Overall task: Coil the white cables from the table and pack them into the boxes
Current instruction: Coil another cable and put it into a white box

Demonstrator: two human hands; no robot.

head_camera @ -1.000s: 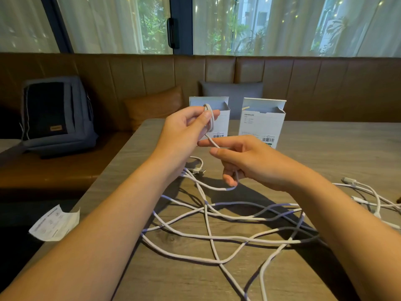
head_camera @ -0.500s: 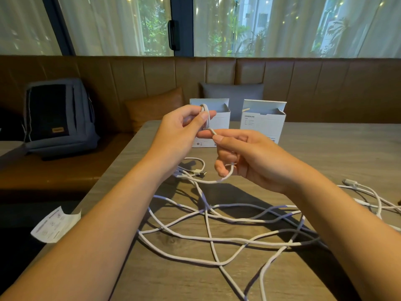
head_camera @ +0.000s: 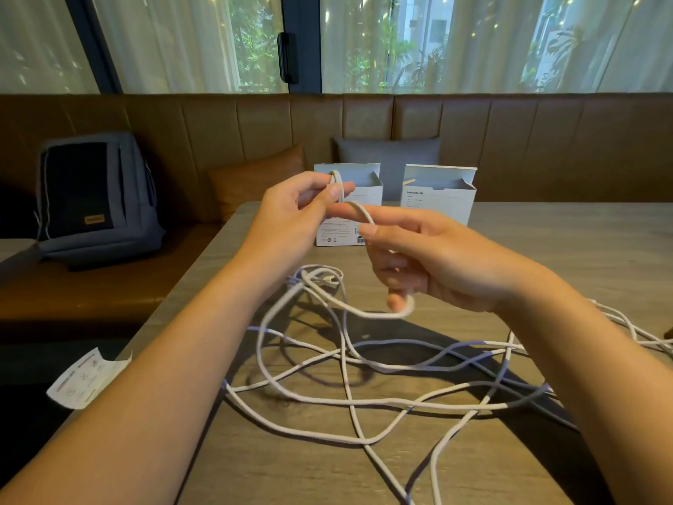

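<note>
Long white cables (head_camera: 364, 399) lie tangled across the wooden table (head_camera: 564, 249). My left hand (head_camera: 291, 213) pinches a small loop of cable between thumb and forefinger, held above the table in front of the boxes. My right hand (head_camera: 429, 256) holds the same cable: it runs over the forefinger and hooks round a lower curled finger, then trails down to the tangle. Two open white boxes stand upright at the table's far edge, the left box (head_camera: 358, 198) partly behind my hands, the right box (head_camera: 439, 196) beside it.
A grey backpack (head_camera: 94, 198) sits on the brown bench at left, with an orange cushion (head_camera: 255, 176) and a grey cushion (head_camera: 388, 154) behind the boxes. A white paper slip (head_camera: 85, 380) lies off the table's left edge. More cable ends run off at right (head_camera: 633, 329).
My right hand has lifted and turned, drawing the cable up towards my left hand. The strand on the table has pulled tighter and shifted. My left hand stayed almost in place.
</note>
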